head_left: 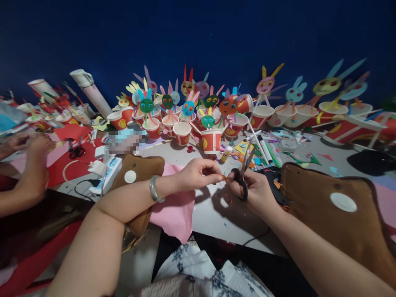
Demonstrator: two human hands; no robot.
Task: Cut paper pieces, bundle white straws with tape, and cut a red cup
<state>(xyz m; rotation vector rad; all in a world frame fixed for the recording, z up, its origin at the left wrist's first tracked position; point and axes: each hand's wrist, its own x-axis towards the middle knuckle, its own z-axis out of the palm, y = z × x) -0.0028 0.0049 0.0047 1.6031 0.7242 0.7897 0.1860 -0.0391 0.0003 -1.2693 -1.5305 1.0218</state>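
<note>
My left hand (198, 172) pinches a tiny orange paper scrap (223, 177) between thumb and fingers; a grey bangle sits on that wrist. My right hand (252, 189) grips black scissors (243, 171), blades pointing up and slightly apart, right beside the scrap. Both hands hover over the grey tabletop (213, 214), close to its near edge. A pink paper sheet (176, 206) lies under my left forearm. A small orange ring of paper (228, 198) rests on the table below the hands.
Many red paper cups with coloured paper bunny faces (208, 121) crowd the back of the table. Brown plush cushions (337, 214) (139, 169) lie right and left. Another person's hands (27, 156) work at the far left beside red paper, black scissors (76, 152) and a power strip (107, 175). Markers and scraps are scattered mid-table.
</note>
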